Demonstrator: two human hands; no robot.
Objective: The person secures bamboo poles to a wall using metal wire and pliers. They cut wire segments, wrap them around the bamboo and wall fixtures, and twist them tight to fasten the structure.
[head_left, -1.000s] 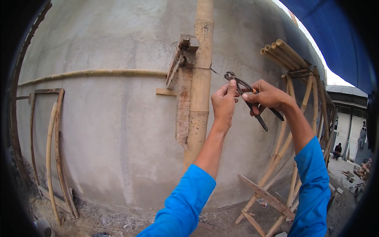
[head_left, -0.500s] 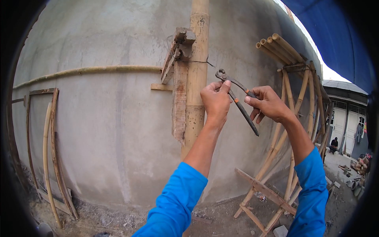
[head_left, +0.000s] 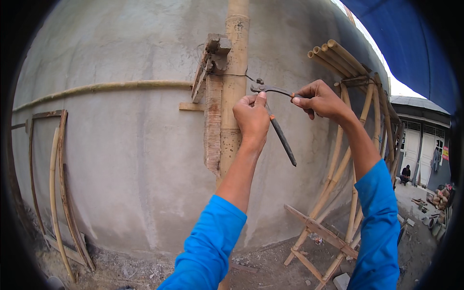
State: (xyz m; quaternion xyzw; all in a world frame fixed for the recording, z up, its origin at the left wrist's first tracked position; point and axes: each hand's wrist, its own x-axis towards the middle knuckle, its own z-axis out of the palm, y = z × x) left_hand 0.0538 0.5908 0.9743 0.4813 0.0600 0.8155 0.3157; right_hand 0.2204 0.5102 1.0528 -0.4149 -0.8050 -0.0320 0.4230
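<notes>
Left hand [head_left: 252,118] is gripping the pincers [head_left: 282,137] near their pivot and right hand [head_left: 321,99] is gripping the upper handle, handles standing spread, the tool's head sitting right of the pole [head_left: 235,63], just beside the wire's [head_left: 232,75] loose end.

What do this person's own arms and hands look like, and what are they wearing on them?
These are human arms. The left sleeve and right sleeve are bright blue, creased fabric, with no marking visible, ending well short of the hands. The left hand and right hand are bare: no gloves, watch or cables show.
</notes>
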